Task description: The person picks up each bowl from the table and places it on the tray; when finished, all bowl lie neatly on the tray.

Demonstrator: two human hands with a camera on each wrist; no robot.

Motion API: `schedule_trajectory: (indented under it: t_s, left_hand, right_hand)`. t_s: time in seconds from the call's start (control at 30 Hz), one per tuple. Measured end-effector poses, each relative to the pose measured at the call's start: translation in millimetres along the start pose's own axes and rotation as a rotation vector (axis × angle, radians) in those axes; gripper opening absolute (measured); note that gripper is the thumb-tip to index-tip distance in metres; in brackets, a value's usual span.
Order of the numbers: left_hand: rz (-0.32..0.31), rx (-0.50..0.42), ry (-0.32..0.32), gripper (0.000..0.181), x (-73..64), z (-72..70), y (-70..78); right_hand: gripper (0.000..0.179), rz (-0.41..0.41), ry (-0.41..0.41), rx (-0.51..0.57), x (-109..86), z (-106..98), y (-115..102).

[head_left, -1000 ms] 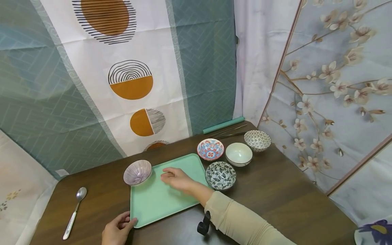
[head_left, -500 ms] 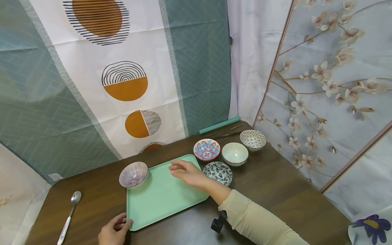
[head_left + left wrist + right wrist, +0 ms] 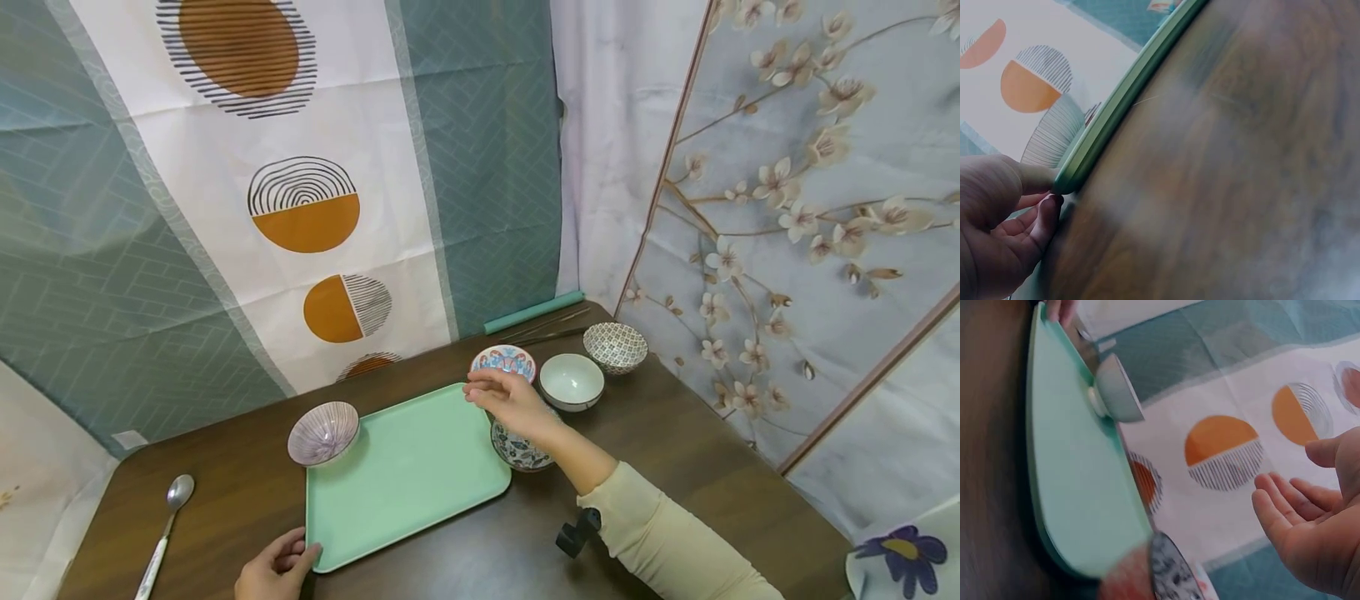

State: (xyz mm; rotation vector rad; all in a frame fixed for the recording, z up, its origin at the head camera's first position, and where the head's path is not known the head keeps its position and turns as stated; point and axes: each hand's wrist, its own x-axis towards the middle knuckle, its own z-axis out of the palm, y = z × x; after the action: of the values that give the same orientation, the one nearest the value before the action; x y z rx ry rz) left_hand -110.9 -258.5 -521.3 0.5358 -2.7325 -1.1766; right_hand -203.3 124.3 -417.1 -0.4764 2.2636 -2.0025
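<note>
Evenly smooth rectangular tray [image 3: 405, 471], pinching left hand [image 3: 274, 568], floral bowl [image 3: 517, 452]

Mint tray [image 3: 408, 479], purple bowl [image 3: 324, 433] on far left corner, floral bowl [image 3: 516, 450] by right edge

The tray [image 3: 408, 475] is plain mint green. At its far left corner, the striped bowl [image 3: 324, 434] is purple on white. Off the tray's right end, the floral bowl [image 3: 517, 448] is black on white, the patterned bowl [image 3: 504, 360] red, blue and white, the plain bowl [image 3: 572, 382] white, and the lattice bowl [image 3: 615, 347] brown on cream. Behind the tray, the cloth [image 3: 390, 183] sets black-lined orange circles on white between teal bands.
</note>
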Motion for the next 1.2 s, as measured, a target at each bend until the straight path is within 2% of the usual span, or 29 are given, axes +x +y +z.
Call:
schedule_trajectory:
  t_s: [0.13, 0.4, 0.6, 0.73, 1.0, 1.2]
  left_hand:
    - [-0.017, -0.013, -0.014, 0.052, 1.7, 0.9, -2.2]
    - [0.004, -0.004, 0.012, 0.048, -1.0, -2.0, 0.5]
    - [0.040, 0.007, 0.009, 0.041, -1.5, -1.5, 1.7]
    - [0.042, 0.008, 0.020, 0.040, -2.4, -1.4, 0.4]
    - [0.047, 0.018, 0.025, 0.038, -3.1, -2.5, -0.8]
    - [0.021, 0.017, 0.009, 0.038, -3.8, -3.4, 3.3]
  right_hand:
    - [0.039, -0.025, 0.079, -0.020, -4.7, -18, -1]
    - [0.036, -0.026, 0.233, -0.064, -11.2, -55, 2]
    - [0.034, -0.045, 0.368, -0.184, -16.4, -86, 9]
    - [0.033, -0.046, 0.452, -0.271, -21.3, -108, 18]
    - [0.035, 0.025, 0.649, -0.498, -28.6, -150, 41]
    - [0.037, 0.086, 0.755, -0.550, -38.5, -172, 54]
